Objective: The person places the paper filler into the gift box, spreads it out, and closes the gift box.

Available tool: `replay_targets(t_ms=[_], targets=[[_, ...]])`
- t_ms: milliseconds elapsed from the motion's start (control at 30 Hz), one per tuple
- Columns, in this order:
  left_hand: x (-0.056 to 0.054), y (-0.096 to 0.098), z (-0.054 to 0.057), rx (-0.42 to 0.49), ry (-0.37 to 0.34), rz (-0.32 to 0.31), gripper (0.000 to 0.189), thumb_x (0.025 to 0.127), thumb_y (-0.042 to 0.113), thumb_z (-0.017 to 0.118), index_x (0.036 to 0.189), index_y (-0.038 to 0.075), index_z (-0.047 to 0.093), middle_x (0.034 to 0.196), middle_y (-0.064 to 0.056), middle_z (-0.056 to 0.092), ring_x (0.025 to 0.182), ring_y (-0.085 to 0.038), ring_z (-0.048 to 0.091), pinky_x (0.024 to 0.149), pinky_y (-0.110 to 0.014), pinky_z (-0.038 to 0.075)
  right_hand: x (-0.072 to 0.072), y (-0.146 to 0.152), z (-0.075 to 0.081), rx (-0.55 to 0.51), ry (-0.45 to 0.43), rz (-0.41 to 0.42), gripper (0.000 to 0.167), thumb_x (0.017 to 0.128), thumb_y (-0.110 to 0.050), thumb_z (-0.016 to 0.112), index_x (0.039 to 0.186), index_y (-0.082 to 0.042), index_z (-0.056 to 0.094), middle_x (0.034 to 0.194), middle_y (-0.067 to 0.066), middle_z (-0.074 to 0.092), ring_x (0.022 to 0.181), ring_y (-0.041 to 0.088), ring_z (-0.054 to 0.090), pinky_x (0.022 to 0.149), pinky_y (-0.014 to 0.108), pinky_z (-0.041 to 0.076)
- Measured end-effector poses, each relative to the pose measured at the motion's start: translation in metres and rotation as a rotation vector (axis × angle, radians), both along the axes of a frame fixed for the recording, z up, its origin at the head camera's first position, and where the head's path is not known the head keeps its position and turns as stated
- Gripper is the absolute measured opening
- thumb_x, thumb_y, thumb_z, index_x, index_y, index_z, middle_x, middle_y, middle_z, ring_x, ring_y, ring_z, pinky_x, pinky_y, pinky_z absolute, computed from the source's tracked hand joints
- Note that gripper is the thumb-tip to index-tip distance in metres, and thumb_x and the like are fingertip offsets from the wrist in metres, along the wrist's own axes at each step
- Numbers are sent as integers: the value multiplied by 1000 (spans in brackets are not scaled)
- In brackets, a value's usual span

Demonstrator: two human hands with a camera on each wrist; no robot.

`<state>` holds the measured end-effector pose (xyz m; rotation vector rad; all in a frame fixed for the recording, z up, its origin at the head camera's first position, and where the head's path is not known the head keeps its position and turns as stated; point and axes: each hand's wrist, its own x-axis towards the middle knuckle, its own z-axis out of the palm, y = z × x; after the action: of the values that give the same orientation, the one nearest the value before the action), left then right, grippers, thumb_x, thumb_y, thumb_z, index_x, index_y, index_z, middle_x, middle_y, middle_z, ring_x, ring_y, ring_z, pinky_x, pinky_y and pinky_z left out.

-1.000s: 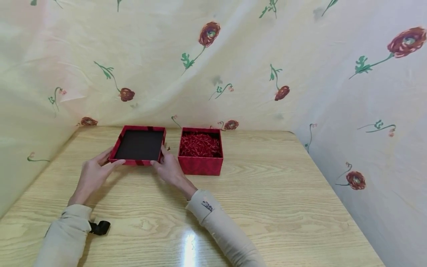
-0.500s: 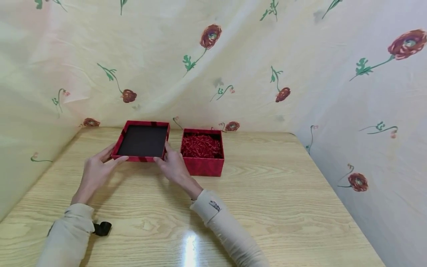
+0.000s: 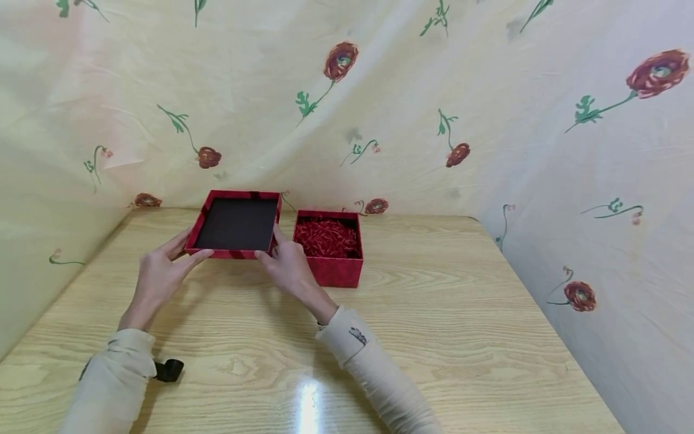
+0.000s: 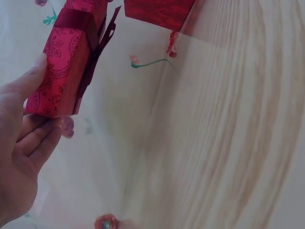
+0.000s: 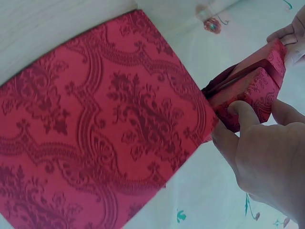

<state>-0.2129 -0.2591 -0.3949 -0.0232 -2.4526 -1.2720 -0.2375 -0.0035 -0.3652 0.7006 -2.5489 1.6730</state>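
Note:
Both hands hold a red patterned box lid point(image 3: 236, 224), its black inside facing up toward the head camera. My left hand point(image 3: 158, 274) grips the near left corner, thumb along the front rim and fingers beneath. At the near right corner my right hand point(image 3: 290, 266) pinches the lid the same way. A dark red ribbon point(image 4: 75, 20) wraps the lid, and its bow hangs on the underside in the left wrist view. Just right of the right hand stands the red box point(image 3: 337, 272), open at the top and filled with red shredded paper point(image 3: 327, 236).
The wood-grain table point(image 3: 434, 313) spreads under everything. A flower-printed cloth point(image 3: 260, 120) hangs behind and along the sides. Below the left sleeve a black wrist-strap piece point(image 3: 170, 370) sticks out. In the right wrist view the box wall point(image 5: 105, 124) fills the left side.
The lid, with both hands on it, has shifted to the right and risen a little in the head view. The box with shredded paper has stayed in place.

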Motion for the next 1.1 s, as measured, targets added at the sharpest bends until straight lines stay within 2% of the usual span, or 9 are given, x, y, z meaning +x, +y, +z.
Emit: replay_targets(t_ms=[67, 133, 267, 400, 567, 700, 800, 900, 1100], targets=[[0, 3, 2, 12, 0, -4, 75, 92, 46, 79, 154, 15, 51, 142, -13, 58, 135, -38, 52, 77, -15, 45, 1, 3, 3, 12, 8, -10, 73, 102, -11, 68, 163, -7, 30, 63, -4, 47, 46, 7, 30, 44, 20, 29], [-1, 7, 5, 29, -7, -17, 76, 92, 46, 79, 155, 15, 50, 143, -14, 56, 137, -38, 50, 95, -26, 49, 1, 8, 6, 22, 28, -11, 71, 102, -11, 68, 163, -7, 31, 63, -3, 46, 47, 7, 30, 45, 20, 29], [-2, 16, 11, 58, -19, -39, 78, 92, 46, 78, 156, 13, 47, 145, -15, 54, 141, -36, 46, 107, -51, 45, 0, 17, 10, 35, 67, -20, 70, 101, -9, 69, 161, -6, 34, 59, -2, 43, 48, 7, 32, 46, 20, 29], [-6, 25, 11, 34, 18, -46, 77, 92, 45, 79, 154, 11, 50, 142, -14, 58, 136, -35, 52, 95, -29, 50, 0, 26, 13, 36, 59, -30, 69, 100, -10, 70, 160, -4, 36, 58, 0, 44, 48, 9, 34, 46, 21, 30], [-11, 36, 8, -1, 61, -55, 74, 91, 43, 80, 152, 10, 53, 139, -13, 61, 129, -35, 59, 97, -41, 53, -1, 38, 15, 16, 14, -26, 74, 101, -10, 69, 163, -4, 30, 58, 4, 52, 44, 12, 32, 47, 21, 32], [-13, 43, 9, -5, 73, -74, 73, 92, 44, 79, 152, 12, 53, 139, -12, 62, 129, -35, 59, 95, -34, 53, -2, 46, 17, 19, 11, -34, 74, 101, -10, 70, 162, -3, 30, 59, 4, 53, 46, 11, 33, 47, 22, 33], [-15, 49, 11, 6, 89, -87, 72, 92, 44, 79, 152, 14, 54, 138, -11, 62, 128, -35, 60, 95, -36, 54, -3, 53, 18, 28, 15, -42, 72, 101, -11, 69, 161, -1, 31, 59, 3, 51, 48, 12, 33, 49, 22, 32], [-16, 57, 13, 25, 98, -99, 72, 90, 43, 81, 151, 13, 56, 137, -12, 63, 128, -35, 60, 101, -54, 49, -4, 60, 20, 38, 17, -52, 71, 101, -11, 70, 160, 0, 33, 58, 3, 48, 49, 12, 33, 49, 23, 32], [-18, 71, 16, 47, 109, -115, 72, 89, 41, 83, 148, 9, 58, 136, -15, 64, 131, -37, 57, 106, -58, 45, -6, 75, 22, 44, 16, -58, 69, 100, -11, 70, 159, -1, 36, 63, 1, 48, 52, 11, 34, 51, 24, 31]])
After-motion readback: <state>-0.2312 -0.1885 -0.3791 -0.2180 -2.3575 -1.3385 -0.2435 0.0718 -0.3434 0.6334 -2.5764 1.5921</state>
